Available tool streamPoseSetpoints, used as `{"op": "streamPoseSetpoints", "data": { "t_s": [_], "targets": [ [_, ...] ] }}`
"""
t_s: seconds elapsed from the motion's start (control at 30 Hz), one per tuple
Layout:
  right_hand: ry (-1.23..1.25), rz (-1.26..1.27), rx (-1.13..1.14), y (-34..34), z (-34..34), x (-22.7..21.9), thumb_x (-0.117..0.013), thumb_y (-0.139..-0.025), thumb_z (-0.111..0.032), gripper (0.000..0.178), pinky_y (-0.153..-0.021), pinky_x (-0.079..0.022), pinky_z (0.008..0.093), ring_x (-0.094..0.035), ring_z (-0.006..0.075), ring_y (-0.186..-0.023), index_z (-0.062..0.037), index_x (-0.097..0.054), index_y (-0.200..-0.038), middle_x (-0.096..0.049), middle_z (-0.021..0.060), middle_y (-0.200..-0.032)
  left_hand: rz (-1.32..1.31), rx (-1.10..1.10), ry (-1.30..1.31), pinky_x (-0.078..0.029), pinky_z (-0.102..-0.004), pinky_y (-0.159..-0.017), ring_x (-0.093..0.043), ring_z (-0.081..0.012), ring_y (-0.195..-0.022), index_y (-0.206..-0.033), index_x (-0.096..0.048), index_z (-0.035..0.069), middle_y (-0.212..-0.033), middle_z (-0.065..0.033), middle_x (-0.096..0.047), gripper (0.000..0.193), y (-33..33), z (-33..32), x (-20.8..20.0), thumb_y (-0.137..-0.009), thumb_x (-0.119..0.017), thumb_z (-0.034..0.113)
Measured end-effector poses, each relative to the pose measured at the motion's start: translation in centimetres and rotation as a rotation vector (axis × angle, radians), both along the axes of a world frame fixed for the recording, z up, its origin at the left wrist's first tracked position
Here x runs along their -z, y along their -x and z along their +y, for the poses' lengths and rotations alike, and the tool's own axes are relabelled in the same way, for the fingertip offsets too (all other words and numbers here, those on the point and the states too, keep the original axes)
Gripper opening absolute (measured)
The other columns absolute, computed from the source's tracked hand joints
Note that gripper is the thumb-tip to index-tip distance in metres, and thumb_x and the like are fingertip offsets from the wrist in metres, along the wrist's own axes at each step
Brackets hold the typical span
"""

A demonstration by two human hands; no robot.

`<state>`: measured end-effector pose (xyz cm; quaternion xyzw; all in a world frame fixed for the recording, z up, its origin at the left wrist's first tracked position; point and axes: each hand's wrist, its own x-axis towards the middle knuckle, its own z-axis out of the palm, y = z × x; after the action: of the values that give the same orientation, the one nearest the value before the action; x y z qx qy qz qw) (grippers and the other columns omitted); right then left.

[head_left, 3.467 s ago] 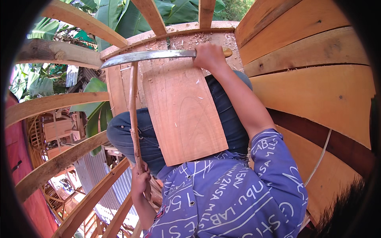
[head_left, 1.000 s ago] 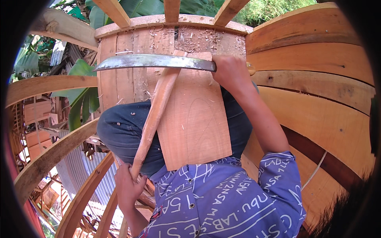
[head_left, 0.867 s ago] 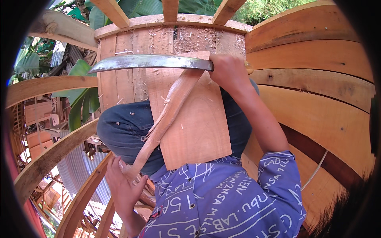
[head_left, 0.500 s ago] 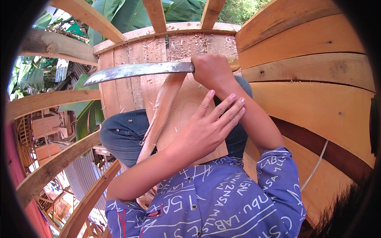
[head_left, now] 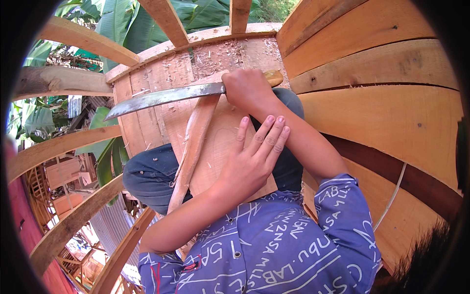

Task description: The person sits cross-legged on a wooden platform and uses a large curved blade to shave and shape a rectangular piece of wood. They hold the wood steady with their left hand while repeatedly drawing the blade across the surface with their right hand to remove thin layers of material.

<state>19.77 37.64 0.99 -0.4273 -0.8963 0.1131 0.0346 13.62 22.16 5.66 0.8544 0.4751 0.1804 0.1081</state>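
My right hand (head_left: 247, 88) is closed around the yellowish handle of a machete (head_left: 166, 96). Its long curved blade points left and crosses the upper part of a narrow, rough-shaved strip of wood (head_left: 195, 145). That strip slants across a wide flat board (head_left: 218, 157) lying over my lap. Fingers extended and slightly spread, my left hand (head_left: 255, 154) is over the board, fingertips beside or over my right forearm; I cannot tell whether they touch. Nothing is in the left hand.
Wood shavings (head_left: 215, 59) litter the plank floor (head_left: 139, 112) ahead. Orange-brown plank walling (head_left: 372, 112) rises on the right. Wooden slats (head_left: 68, 139) stand along the left and front, with banana leaves (head_left: 142, 24) and corrugated metal sheets (head_left: 110, 228) beyond them.
The machete's blade has tilted, its tip a little lower at the left. My left hand stays spread near the right forearm. The whole view has shifted slightly.
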Motion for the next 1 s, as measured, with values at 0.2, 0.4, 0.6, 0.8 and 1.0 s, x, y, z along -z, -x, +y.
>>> {"op": "streamPoseSetpoints", "data": {
  "t_s": [0.2, 0.4, 0.6, 0.8, 1.0],
  "targets": [
    [-0.009, 0.004, 0.014, 0.0, 0.1, -0.4, -0.057, -0.077, -0.01, 0.013, -0.061, -0.055, 0.041, -0.07, 0.0303, -0.07, -0.0056, -0.069, -0.075, -0.068, 0.0155, -0.074, -0.015, -0.105, 0.003, -0.013, -0.0575, -0.115, -0.035, -0.0264, -0.14, -0.139, -0.044, -0.001, -0.148, -0.0144, -0.04, 0.068, 0.7, -0.1, 1.2, -0.072, -0.053, 0.005],
    [-0.014, 0.033, 0.037, 0.0, 0.1, 0.6, -0.056, -0.078, -0.011, 0.012, -0.063, -0.054, 0.0446, -0.068, 0.0345, -0.07, -0.0045, -0.066, -0.075, -0.066, 0.0176, -0.072, -0.115, 0.037, 0.061, -0.012, -0.0589, -0.115, -0.031, -0.0252, -0.142, -0.141, -0.042, 0.001, -0.149, -0.013, -0.038, 0.065, -0.5, -1.1, 1.5, -0.078, -0.053, 0.011],
    [0.014, 0.012, 0.061, -0.2, 0.0, 0.5, -0.057, -0.077, -0.012, 0.011, -0.064, -0.053, 0.0446, -0.068, 0.0342, -0.07, -0.005, -0.065, -0.076, -0.067, 0.0173, -0.072, -0.048, -0.114, -0.002, -0.012, -0.059, -0.115, -0.034, -0.0251, -0.141, -0.14, -0.043, 0.001, -0.148, -0.0141, -0.04, 0.067, 0.0, -0.1, 2.0, -0.075, -0.055, 0.008],
    [-0.078, 0.089, 0.059, -0.7, 0.0, 3.0, -0.058, -0.076, -0.013, 0.008, -0.059, -0.052, 0.044, -0.067, 0.0331, -0.067, -0.0066, -0.063, -0.074, -0.065, 0.015, -0.069, -0.138, -0.039, 0.111, -0.015, -0.056, -0.115, -0.034, -0.0262, -0.14, -0.141, -0.04, -0.001, -0.148, -0.0152, -0.039, 0.071, -1.2, -0.9, 2.4, -0.072, -0.057, 0.008],
    [-0.193, 0.225, 0.042, -1.5, 0.3, 6.0, -0.059, -0.075, -0.015, 0.008, -0.054, -0.05, 0.0423, -0.065, 0.0311, -0.062, -0.0086, -0.06, -0.071, -0.064, 0.0116, -0.067, -0.137, -0.019, 0.151, -0.017, -0.0542, -0.115, -0.034, -0.0275, -0.14, -0.141, -0.04, -0.002, -0.149, -0.0162, -0.038, 0.073, -0.8, -0.7, 3.5, -0.07, -0.057, 0.006]
  ]
}}
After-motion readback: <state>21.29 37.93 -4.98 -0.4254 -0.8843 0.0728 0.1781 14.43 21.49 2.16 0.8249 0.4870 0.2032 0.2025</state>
